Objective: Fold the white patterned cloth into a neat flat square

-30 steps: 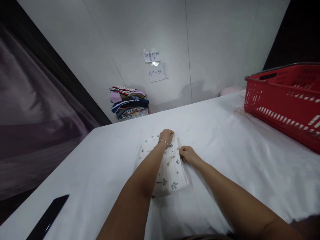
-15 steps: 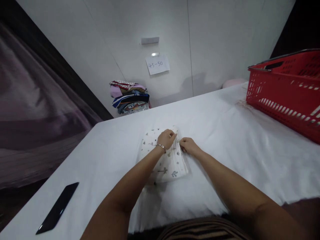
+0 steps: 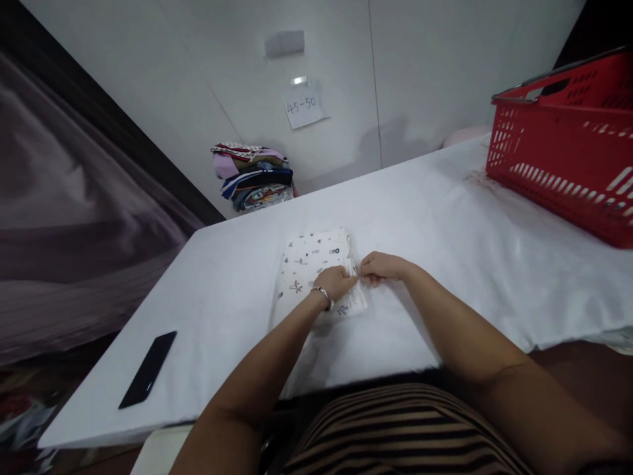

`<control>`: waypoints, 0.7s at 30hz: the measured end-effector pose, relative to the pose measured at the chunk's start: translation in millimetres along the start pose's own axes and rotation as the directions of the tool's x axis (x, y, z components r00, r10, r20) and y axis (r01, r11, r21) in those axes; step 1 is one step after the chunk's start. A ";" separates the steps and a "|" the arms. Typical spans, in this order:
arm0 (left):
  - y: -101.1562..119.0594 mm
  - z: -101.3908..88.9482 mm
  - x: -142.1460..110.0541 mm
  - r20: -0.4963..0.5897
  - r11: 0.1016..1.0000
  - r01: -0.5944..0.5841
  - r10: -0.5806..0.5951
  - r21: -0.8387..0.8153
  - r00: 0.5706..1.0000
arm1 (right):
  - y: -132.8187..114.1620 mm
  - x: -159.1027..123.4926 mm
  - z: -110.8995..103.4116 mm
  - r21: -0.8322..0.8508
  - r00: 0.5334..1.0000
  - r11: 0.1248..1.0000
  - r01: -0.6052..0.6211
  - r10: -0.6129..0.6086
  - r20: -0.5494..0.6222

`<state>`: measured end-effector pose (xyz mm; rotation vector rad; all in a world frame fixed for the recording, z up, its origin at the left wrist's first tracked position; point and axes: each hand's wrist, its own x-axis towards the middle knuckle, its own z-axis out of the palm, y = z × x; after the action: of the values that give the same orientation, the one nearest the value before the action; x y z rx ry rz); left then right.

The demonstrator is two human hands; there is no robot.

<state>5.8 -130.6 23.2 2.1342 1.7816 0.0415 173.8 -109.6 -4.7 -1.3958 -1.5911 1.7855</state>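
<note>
A folded white cloth with small printed figures lies on the white table in front of me. My left hand, with a thin bracelet at the wrist, rests on the cloth's near right part, fingers pinched at its right edge. My right hand meets it there, fingers closed on the same edge of the cloth. Fingertips of both hands touch each other.
A red plastic basket stands at the right on the table. A black phone lies near the front left edge. A pile of folded clothes sits at the back against the wall, under a paper note.
My left hand has slid from the cloth's far end toward me to its near right edge, meeting my right hand. The view has tilted down, so my striped clothing shows.
</note>
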 end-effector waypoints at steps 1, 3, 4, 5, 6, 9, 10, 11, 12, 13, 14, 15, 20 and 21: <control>0.3 -0.8 -1.6 -0.005 1.000 0.006 -0.006 -0.023 1.000 | -0.1 -3.0 -1.6 -0.016 0.998 1.000 -0.010 0.011 0.059; 1.2 -1.9 -8.3 -0.025 0.999 0.008 -0.009 -0.054 1.000 | -0.3 -7.6 -3.3 -0.047 0.986 0.998 -0.029 0.037 0.162; 2.0 -1.7 -13.0 -0.033 0.998 0.004 -0.006 -0.060 0.999 | -0.3 -9.2 -3.3 -0.063 0.978 0.997 -0.033 0.046 0.203; 3.0 -0.9 -18.1 -0.038 0.998 -0.002 -0.001 -0.062 0.999 | -0.2 -10.2 -3.0 -0.078 0.971 0.996 -0.031 0.048 0.233; 4.1 0.5 -23.1 -0.039 0.998 -0.006 0.003 -0.060 0.999 | 0.0 -10.6 -2.4 -0.085 0.965 0.996 -0.023 0.044 0.258; 6.7 7.2 -34.1 -0.031 0.999 -0.012 0.011 -0.030 0.999 | 1.6 -9.8 -1.0 -0.066 0.952 0.998 0.007 0.013 0.307; 7.2 9.6 -35.8 -0.030 1.000 -0.012 0.012 -0.017 0.999 | 2.3 -9.3 -1.0 -0.047 0.948 0.999 0.013 0.003 0.317; 7.3 11.6 -36.5 -0.029 1.000 -0.014 0.014 -0.008 0.999 | 2.9 -8.8 -1.1 -0.026 0.945 1.000 0.015 -0.006 0.326; 7.2 13.3 -36.5 -0.025 1.000 -0.012 0.012 -0.005 1.000 | 3.4 -8.5 -1.4 -0.010 0.943 1.000 0.014 -0.010 0.333; 6.9 14.4 -35.8 -0.018 1.000 -0.007 0.007 -0.008 1.000 | 3.8 -8.3 -1.7 0.003 0.942 1.000 0.011 -0.011 0.336; 6.4 14.9 -34.8 -0.008 1.000 0.000 0.000 -0.016 1.000 | 4.1 -8.2 -1.7 0.009 0.941 1.000 0.007 -0.009 0.339; 5.8 15.1 -33.8 0.005 1.000 0.006 -0.006 -0.022 1.000 | 4.3 -8.2 -1.4 0.007 0.941 1.000 0.003 -0.005 0.338; 3.1 12.9 -31.5 0.015 1.000 -0.012 0.012 -0.008 1.000 | 4.8 -7.5 4.0 -0.060 0.938 0.998 -0.012 0.032 0.345; 2.8 12.2 -32.0 0.008 1.000 -0.019 0.019 -0.016 1.000 | 5.0 -7.0 5.2 -0.059 0.939 0.998 -0.007 0.027 0.344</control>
<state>5.0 -164.8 19.2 2.1369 1.7507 0.0515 174.2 -119.4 -7.0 -1.1680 -1.8169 2.1018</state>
